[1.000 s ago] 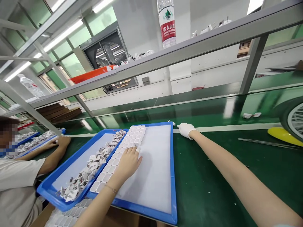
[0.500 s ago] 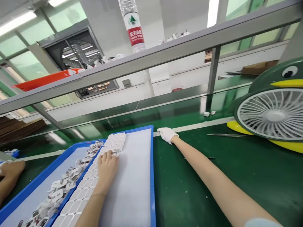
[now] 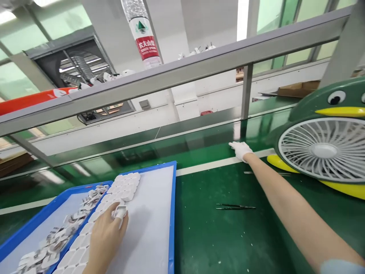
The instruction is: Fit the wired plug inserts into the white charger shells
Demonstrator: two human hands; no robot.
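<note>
My left hand [image 3: 107,232] is closed on a white plastic housing [image 3: 120,211], held just above the right-hand blue tray. Rows of similar white housings [image 3: 125,186] fill that tray's left side. My right hand [image 3: 241,150], in a white glove, reaches over the shiny green strip beyond the white line, with its forefinger stretched out to the left. Nothing shows in its fingers, though the underside of the hand is hidden. Black tweezers [image 3: 235,207] lie on the green table between the tray and my right forearm.
A left-hand blue tray [image 3: 31,220] carries a heap of small white parts with metal pieces [image 3: 61,236]. A green fan [image 3: 325,148] with a bird face stands at the right. Above, a shelf rail [image 3: 176,82] crosses the view, with a water bottle [image 3: 144,40] on it.
My right hand has moved right, from beside the tray's corner to where two small white pieces lay. My left hand has lifted a housing from the rows. The view has shifted.
</note>
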